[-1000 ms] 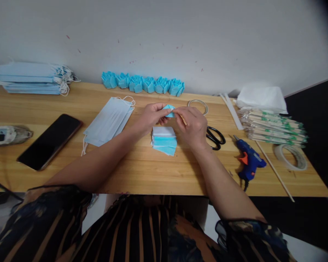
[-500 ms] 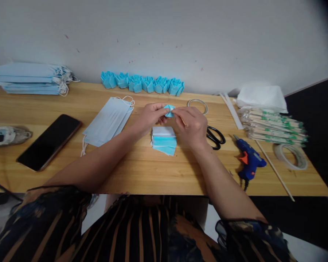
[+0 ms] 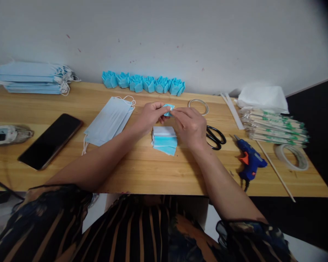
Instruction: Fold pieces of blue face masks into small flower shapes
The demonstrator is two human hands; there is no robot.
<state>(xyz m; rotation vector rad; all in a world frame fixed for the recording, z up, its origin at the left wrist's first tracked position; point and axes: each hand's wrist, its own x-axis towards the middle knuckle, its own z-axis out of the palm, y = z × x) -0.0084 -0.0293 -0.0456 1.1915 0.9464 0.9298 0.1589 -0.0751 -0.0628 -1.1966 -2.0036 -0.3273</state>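
Note:
Between my two hands is a small piece of blue fabric (image 3: 168,106) with a white side, partly folded. My left hand (image 3: 153,113) pinches its left part between thumb and fingers. The fingertips of my right hand (image 3: 190,123) are closed on its right edge; they hide part of the piece. Just below my hands, a stack of cut blue and white fabric pieces (image 3: 164,140) lies on the table. Black-handled scissors (image 3: 215,138) lie beside my right wrist, partly covered by it. Behind my hands, several blue fabric flowers (image 3: 143,83) stand in a row along the wall.
On the wooden table (image 3: 142,174) are face masks (image 3: 108,122), a mask pile (image 3: 30,78) and a phone (image 3: 50,142) at left. At right lie a blue glue gun (image 3: 250,158), tape rolls (image 3: 291,157), white glue sticks (image 3: 232,111), a thin stick (image 3: 274,171) and packaged sticks (image 3: 273,125).
The fabric piece has been turned or folded a little between my fingers, and less of it shows. My hands stay in nearly the same place; the view has shifted slightly.

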